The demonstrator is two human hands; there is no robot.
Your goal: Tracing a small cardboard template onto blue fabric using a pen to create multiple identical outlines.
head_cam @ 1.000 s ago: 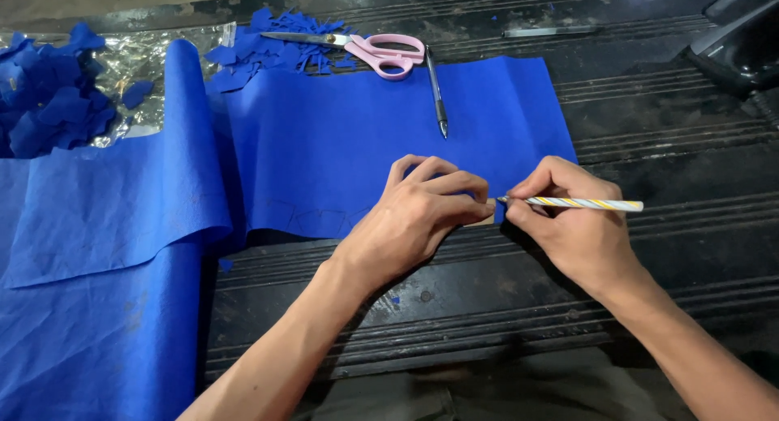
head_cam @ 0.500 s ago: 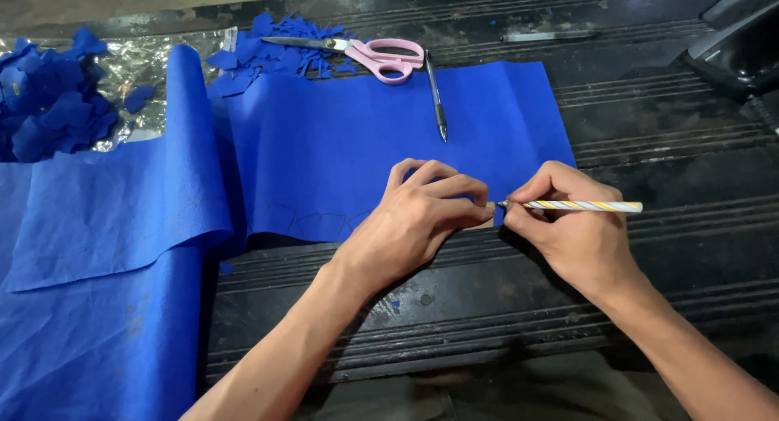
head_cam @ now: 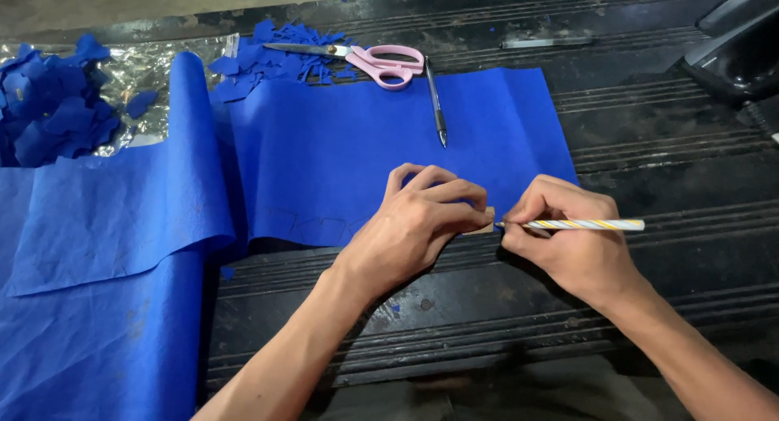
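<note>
Dark, ridged boards [head_cam: 649, 137] make up the work surface, and most of the left half is covered by a long sheet of blue fabric [head_cam: 341, 153], folded over on itself at the left. At the far left a heap of blue cut pieces [head_cam: 49, 117] lies on crinkled clear plastic [head_cam: 154, 72], and more scraps are scattered beside pink-handled scissors [head_cam: 377, 62] along the far edge. A dark pen [head_cam: 436, 105] rests on the sheet just beside the scissors.

Near the sheet's near right corner, the left hand [head_cam: 422, 222] is curled with its fingers pressed down on a small pale piece [head_cam: 485, 223] that is held against the fabric. The right hand [head_cam: 568, 247] is closed in a writing grip around a striped pencil [head_cam: 584, 225], whose tip is set at the edge of the pale piece.

Compared with the earlier frames, almost nothing has shifted: both hands and the pencil are found in the same spot, so the marking at this corner is judged to be a slow, careful stroke in progress. Faint drawn outlines [head_cam: 316, 225] are seen to the left along the near edge.
</note>
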